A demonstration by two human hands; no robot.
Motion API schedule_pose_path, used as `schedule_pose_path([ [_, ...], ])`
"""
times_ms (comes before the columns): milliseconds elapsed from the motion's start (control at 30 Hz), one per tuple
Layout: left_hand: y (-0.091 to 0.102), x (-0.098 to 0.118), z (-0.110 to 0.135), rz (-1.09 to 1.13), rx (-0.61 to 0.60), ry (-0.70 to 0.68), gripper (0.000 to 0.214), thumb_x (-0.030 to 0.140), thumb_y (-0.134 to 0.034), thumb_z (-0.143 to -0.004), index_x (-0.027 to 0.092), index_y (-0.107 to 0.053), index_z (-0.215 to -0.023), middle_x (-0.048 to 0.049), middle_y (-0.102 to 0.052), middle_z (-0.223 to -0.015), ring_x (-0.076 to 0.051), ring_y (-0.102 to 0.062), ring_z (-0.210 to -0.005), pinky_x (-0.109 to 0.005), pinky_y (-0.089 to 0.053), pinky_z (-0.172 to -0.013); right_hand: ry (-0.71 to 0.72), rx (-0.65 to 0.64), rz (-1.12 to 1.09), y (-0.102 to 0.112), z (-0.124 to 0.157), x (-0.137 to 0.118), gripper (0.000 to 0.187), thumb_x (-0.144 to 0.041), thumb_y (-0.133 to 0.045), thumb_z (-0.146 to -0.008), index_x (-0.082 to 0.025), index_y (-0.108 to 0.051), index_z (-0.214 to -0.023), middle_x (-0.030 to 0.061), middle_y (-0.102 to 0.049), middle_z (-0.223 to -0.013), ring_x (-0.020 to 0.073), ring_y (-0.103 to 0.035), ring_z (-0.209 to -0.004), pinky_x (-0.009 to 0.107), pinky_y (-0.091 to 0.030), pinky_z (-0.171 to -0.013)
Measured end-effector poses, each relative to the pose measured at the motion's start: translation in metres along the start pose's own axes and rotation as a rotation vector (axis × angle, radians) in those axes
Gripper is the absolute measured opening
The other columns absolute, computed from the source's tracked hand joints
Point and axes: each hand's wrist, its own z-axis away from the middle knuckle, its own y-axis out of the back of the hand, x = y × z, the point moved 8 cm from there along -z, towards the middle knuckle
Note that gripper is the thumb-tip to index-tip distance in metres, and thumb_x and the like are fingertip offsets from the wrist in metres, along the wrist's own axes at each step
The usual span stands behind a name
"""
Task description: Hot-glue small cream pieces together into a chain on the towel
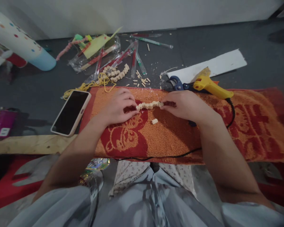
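Observation:
A wavy strip of short pale wooden sticks (149, 105) lies across the orange and red towel (174, 132), held between both hands. My left hand (121, 106) pinches its left end with thumb and fingers. At the other end, my right hand (183, 104) grips the strip in the same way. Just below the strip rests a small loose bundle of sticks (154, 121), touched by neither hand. Beyond my right hand is a yellow glue gun (213, 86), and a blue-handled tool (176, 82) lies beside it, partly hidden.
A phone (71, 113) lies left of the towel. Behind it are yellow string (85, 87), more stick strips (119, 73), plastic-wrapped tubes (133, 58) and scattered stick pieces (143, 81). A white board (210, 66) lies at the back right; a dotted bottle (23, 39) stands far left.

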Motion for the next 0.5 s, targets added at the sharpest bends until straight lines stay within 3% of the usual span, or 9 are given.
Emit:
schedule_pose_path([
  [133, 0.005, -0.004, 0.0, 0.028, 0.059, 0.043, 0.019, 0.038, -0.068, -0.087, 0.02, -0.069, -0.081, -0.0046, -0.069, -0.088, -0.024, -0.058, -0.098, -0.042, -0.046, -0.091, -0.055, 0.095, -0.193, 0.008, -0.001, 0.007, 0.014, -0.027, -0.061, -0.09, -0.018, -0.072, -0.086, 0.0068, -0.073, -0.082, 0.0215, -0.066, -0.073, 0.033, -0.045, -0.065],
  [333, 0.012, -0.012, -0.001, 0.11, 0.124, 0.165, 0.023, 0.042, -0.064, -0.088, 0.021, -0.066, -0.08, -0.0032, -0.07, -0.087, -0.021, -0.061, -0.096, -0.041, -0.047, -0.093, -0.251, 0.134, -0.77, 0.002, 0.0, 0.027, 0.02, -0.039, -0.066, -0.088, -0.021, -0.072, -0.081, 0.003, -0.072, -0.074, 0.017, -0.066, -0.066, 0.033, -0.055, -0.064],
  [500, 0.014, -0.016, 0.0, 0.177, 0.183, 0.196, 0.022, 0.042, -0.065, -0.086, 0.022, -0.064, -0.077, -0.0032, -0.071, -0.086, -0.021, -0.062, -0.095, -0.039, -0.048, -0.092, -0.335, 0.185, -0.97, -0.001, 0.001, 0.035, 0.021, -0.041, -0.08, -0.077, -0.022, -0.076, -0.084, 0.002, -0.071, -0.071, 0.0155, -0.067, -0.065, 0.034, -0.06, -0.066],
])
